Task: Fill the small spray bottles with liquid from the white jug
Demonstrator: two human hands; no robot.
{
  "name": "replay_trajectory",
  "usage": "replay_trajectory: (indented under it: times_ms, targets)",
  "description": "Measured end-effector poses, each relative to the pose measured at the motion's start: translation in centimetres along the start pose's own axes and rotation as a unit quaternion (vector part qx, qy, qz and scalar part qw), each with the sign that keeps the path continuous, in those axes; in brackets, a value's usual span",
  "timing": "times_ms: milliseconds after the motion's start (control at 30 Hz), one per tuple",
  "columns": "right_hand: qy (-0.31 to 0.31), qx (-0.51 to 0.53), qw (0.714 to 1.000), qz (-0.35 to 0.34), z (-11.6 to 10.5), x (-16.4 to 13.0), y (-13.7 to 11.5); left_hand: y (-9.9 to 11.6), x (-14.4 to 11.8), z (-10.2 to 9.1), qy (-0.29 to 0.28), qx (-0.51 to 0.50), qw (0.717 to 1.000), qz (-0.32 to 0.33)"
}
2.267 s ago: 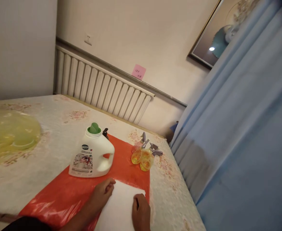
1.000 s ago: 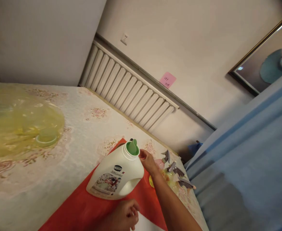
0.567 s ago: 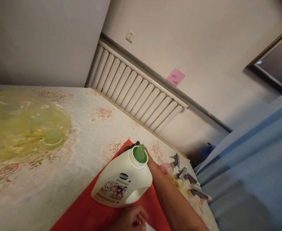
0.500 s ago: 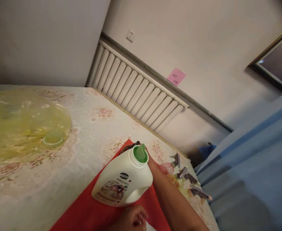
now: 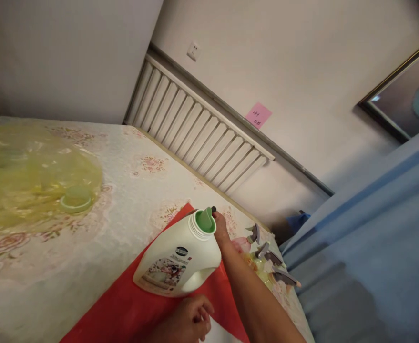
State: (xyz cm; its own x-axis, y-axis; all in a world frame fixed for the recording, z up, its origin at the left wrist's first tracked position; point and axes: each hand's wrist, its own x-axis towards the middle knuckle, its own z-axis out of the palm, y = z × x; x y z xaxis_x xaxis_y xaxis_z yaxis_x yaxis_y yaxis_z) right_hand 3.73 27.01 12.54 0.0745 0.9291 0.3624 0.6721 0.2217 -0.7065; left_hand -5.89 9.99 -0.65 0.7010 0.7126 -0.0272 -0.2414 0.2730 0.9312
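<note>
Behind the detergent jug (image 5: 178,257), a small dark object (image 5: 214,209) is pinched by the right hand (image 5: 220,227); left hand (image 5: 191,320) loosely curled, holding nothing; jug best left unbumped.

White jug (image 5: 175,255) with green spout (image 5: 205,220); red sheet (image 5: 123,309); floral tablecloth (image 5: 52,267).

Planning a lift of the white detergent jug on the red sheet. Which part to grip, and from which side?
Probably the moulded loop handle of the white jug. The jug stands upright on the red sheet with the handle opening facing the near right, so come in from there. The left hand lies closest; the right hand is up behind the green spout, so the neck is crowded.
</note>
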Motion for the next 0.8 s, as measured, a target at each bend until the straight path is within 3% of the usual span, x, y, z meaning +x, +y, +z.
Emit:
replay_trajectory:
  times_ms: [133,267,600,700,800]
  targets:
    - [0.043,-0.006,0.999,0.023,-2.7,-0.7,0.9,0.2,0.0,0.0,-0.002,0.011,1.000,0.002]
    - [0.085,-0.008,0.996,0.038,-5.8,-3.4,1.4,-0.6,0.4,0.1,0.000,0.007,1.000,0.006]
    - [0.159,0.008,0.982,0.099,-12.1,-14.3,2.2,-1.6,1.0,0.4,0.018,-0.063,0.998,0.005]
    - [0.188,0.045,0.972,0.135,-13.0,-17.9,2.3,-1.6,1.3,0.4,0.044,-0.106,0.993,-0.029]
    - [0.209,0.118,0.955,0.176,-13.0,-21.4,2.4,-1.3,1.1,0.3,0.024,-0.181,0.983,-0.030]
